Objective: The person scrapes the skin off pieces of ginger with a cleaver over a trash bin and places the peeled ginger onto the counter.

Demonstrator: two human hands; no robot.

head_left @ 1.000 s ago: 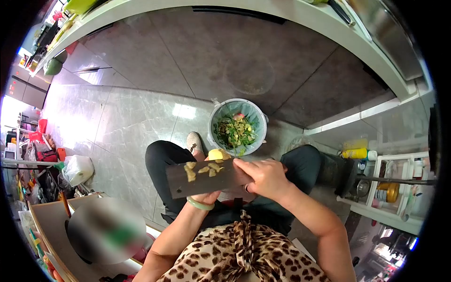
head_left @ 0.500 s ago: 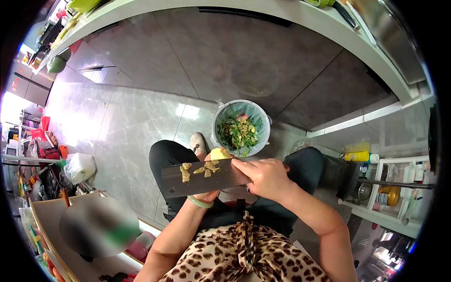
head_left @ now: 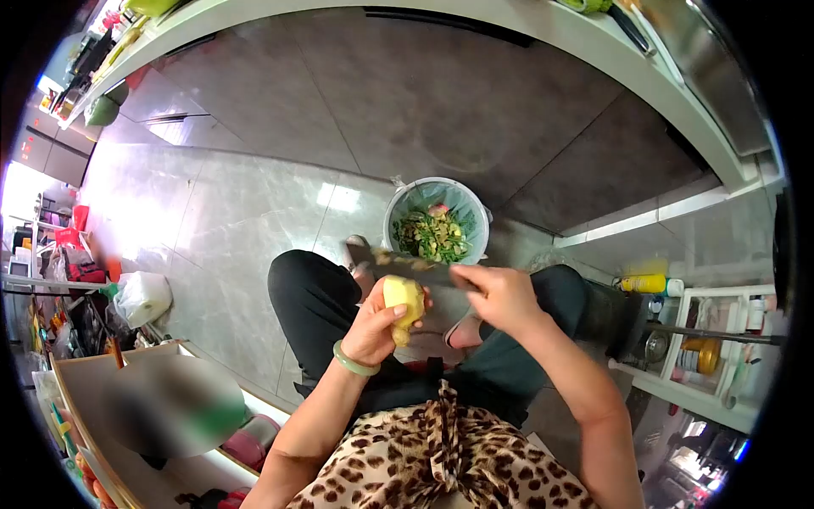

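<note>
A pale yellow peeled piece (head_left: 404, 307), with some brown skin at its lower end, is gripped in my left hand (head_left: 377, 325), thumb across its front. My right hand (head_left: 502, 297) is closed round the handle end of a dark wide-bladed knife (head_left: 417, 270). The blade points left, just beyond the yellow piece, blurred by motion, with bits of peel on it. Beyond the knife stands a lined bin (head_left: 480, 204) on the floor, holding green leaves and peel scraps (head_left: 434, 236).
A counter edge (head_left: 475, 21) curves across the top above dark cabinet fronts (head_left: 424, 93). On the right is a white rack (head_left: 721, 339) with bottles. An open drawer (head_left: 89, 377) and a white bag (head_left: 142, 297) are at the left. My knees flank my hands.
The knife has moved up and away from my left hand, toward the bin, and its blade has tilted. My left hand and the yellow piece have come into fuller view.
</note>
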